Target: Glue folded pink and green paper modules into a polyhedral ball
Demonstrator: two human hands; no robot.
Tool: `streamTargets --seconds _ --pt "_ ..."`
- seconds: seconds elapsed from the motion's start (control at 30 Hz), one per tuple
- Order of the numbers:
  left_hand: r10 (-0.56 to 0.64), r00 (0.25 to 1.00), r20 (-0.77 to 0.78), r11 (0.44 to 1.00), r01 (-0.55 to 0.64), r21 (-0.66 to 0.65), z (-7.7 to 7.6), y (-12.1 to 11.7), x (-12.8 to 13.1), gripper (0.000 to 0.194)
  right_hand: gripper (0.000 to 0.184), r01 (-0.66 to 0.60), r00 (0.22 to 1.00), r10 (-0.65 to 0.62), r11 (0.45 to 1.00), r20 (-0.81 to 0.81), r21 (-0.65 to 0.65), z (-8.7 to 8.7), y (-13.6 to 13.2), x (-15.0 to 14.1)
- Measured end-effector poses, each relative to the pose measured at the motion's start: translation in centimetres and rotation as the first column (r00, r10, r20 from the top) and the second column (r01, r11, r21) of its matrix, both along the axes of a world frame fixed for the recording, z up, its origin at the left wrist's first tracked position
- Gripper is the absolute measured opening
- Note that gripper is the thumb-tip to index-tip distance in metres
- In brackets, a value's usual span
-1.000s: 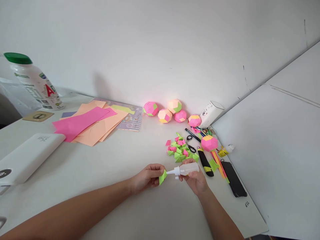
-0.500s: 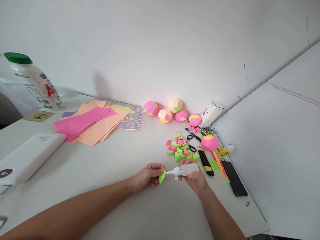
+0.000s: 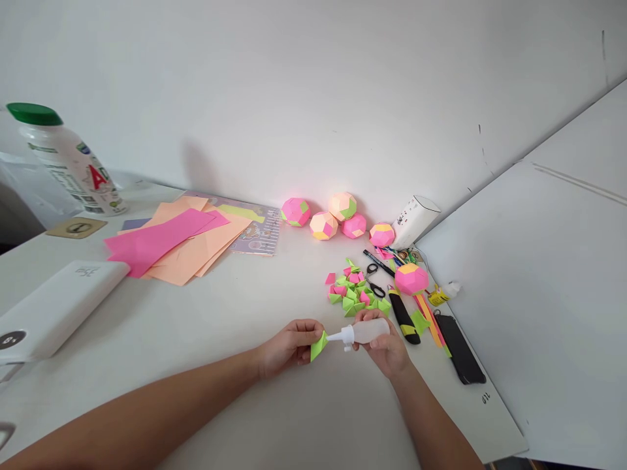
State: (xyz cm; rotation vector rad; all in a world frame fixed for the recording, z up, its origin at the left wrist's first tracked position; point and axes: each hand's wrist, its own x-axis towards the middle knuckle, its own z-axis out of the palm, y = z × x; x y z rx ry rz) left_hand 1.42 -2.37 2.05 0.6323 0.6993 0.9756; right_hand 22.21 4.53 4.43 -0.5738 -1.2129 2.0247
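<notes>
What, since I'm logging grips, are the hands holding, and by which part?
Left hand: green paper piece, by its left side. Right hand: nozzle bottle, by its body.

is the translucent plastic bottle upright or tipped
Tipped: the translucent plastic bottle lies sideways in the right hand, white nozzle toward the folded green paper.

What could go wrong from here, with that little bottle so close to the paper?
The squeeze bottle has its nozzle at or very near the green folded paper; if too much liquid came out, it might soak the piece or smear the left hand holding it.

The right hand, gripping the bottle, is close to the pile of folded pieces, so a careless sweep could scatter them.
</notes>
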Motion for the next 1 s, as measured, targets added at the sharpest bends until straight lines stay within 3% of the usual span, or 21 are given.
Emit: streamTargets --seconds 1.0 --pt "-0.039 0.999 -0.013 0.999 0.04 0.019 0.5 -0.1 -0.08 0.03 0.036 0.072 0.996 -0.07 0.997 0.06 -0.022 0.0 0.02 -0.35"
